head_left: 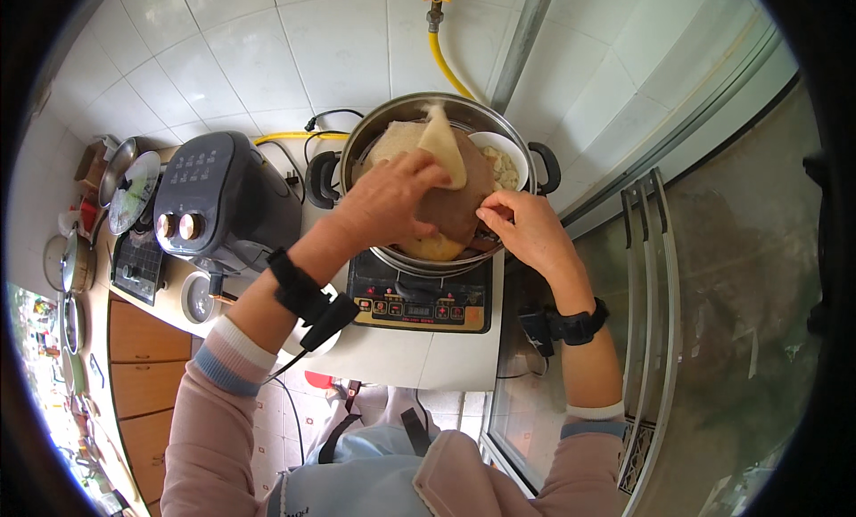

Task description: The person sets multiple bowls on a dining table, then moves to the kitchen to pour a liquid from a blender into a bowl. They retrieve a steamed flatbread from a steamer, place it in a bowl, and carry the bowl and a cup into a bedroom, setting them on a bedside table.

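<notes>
A wide steel pot (355,151) with black side handles holds several thin, soft flatbreads, some pale and one browner. My left hand (385,198) reaches over the pot from the left. Its fingers are curled at a raised, folded pale flatbread (443,148), while its thumb stays lower and apart. At the right edge of the brown flatbread (456,212), the thumb and forefinger of my right hand (530,227) are pinched together. A white bowl (511,139) of pale food pieces sits inside the pot, just beyond my right hand. Yellowish food (432,248) shows at the pot's near side.
Under the pot stands a black induction cooker (419,305) on a white counter (383,361). A dark air fryer (218,191) is to the left, with cords and a yellow hose (446,66) behind. A glass door with long handles (660,276) borders the right side.
</notes>
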A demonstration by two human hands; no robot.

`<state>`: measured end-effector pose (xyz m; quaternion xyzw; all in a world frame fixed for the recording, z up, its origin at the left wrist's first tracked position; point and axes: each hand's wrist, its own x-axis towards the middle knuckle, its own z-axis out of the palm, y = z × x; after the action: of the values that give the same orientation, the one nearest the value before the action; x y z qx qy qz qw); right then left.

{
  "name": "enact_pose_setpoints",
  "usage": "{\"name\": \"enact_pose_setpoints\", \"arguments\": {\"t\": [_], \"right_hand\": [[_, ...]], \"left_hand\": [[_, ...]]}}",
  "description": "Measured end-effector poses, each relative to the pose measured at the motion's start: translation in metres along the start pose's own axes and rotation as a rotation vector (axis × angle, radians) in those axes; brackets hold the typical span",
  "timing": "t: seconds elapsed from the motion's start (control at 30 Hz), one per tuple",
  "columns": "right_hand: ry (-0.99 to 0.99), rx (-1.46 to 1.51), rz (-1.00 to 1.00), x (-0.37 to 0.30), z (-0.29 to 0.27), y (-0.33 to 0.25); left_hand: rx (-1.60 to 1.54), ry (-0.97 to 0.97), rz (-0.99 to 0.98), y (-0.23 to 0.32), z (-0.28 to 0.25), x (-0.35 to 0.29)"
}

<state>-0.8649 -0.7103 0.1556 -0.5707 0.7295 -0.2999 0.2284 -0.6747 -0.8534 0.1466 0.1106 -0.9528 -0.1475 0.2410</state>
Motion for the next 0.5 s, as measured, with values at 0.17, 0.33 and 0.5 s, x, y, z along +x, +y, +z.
{"name": "enact_pose_setpoints", "arguments": {"t": [0.17, 0.33, 0.5], "right_hand": [[0.055, 0.005, -0.004, -0.004, -0.005, 0.003], [0.087, 0.038, -0.011, -0.008, -0.007, 0.005], [0.039, -0.050, -0.031, -0.006, 0.003, 0.004]], "left_hand": [[0.043, -0.062, -0.109, -0.005, 0.011, 0.002], [-0.198, 0.189, -0.352, -0.034, 0.005, 0.015], [-0.022, 0.071, -0.223, -0.018, 0.014, 0.004]]}}
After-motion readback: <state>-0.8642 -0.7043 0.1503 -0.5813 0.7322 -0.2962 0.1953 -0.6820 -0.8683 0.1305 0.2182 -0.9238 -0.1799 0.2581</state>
